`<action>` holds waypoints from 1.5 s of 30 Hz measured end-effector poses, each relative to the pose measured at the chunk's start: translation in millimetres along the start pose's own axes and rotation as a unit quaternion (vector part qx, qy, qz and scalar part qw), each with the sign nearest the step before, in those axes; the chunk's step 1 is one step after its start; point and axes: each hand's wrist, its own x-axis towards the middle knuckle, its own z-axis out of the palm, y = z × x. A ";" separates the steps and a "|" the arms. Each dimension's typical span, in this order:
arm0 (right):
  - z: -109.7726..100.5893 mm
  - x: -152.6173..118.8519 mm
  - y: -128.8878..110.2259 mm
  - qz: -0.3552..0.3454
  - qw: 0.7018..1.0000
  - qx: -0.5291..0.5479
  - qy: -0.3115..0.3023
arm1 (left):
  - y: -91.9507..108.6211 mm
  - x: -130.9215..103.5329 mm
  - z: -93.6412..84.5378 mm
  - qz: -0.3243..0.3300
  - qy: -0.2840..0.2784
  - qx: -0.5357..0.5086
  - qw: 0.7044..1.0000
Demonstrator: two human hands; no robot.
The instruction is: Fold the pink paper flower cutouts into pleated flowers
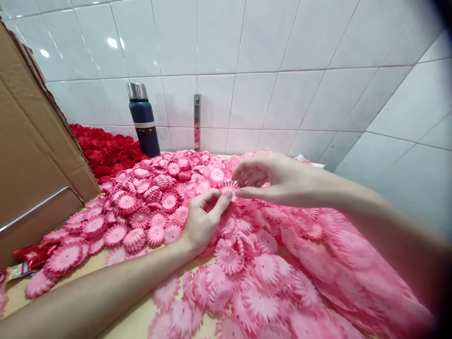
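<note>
My left hand (pixel 205 214) is closed in a pinch, thumb against forefinger, on the near edge of a pink fabric flower (pixel 229 187). The flower is a flat scalloped disc with a pale centre. From the right, my right hand (pixel 270 179) reaches in with its fingers curved and its thumb stretched out apart from them. That thumb's tip is at the flower's right edge; whether it touches cannot be made out. Under and around both hands spreads a heap of similar pink flowers (pixel 169 201), some stacked in bunches.
A cardboard box (pixel 38 136) stands at the left. Behind it are red flowers (pixel 106 153) and a dark blue bottle (pixel 144 122). White tiled walls (pixel 261 103) close off the back and right. Clear plastic with pink flowers (pixel 335 254) covers the right side. Red wrappers (pixel 35 254) lie lower left.
</note>
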 end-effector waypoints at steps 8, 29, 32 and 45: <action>8.0 3.4 0.8 -0.026 1.000 0.010 -0.012 | -1.5 1.2 0.3 0.010 0.015 -0.006 1.000; 11.2 0.7 -0.3 -0.089 0.994 -0.046 -0.051 | -2.0 1.1 -1.2 0.006 0.021 0.027 0.999; 14.1 0.6 -2.9 -0.098 0.992 -0.081 -0.025 | -2.2 1.1 -0.8 0.002 0.018 0.021 1.000; 28.2 7.9 -3.6 -0.085 0.975 -0.151 0.136 | -5.6 2.8 -1.7 0.011 0.039 0.029 0.999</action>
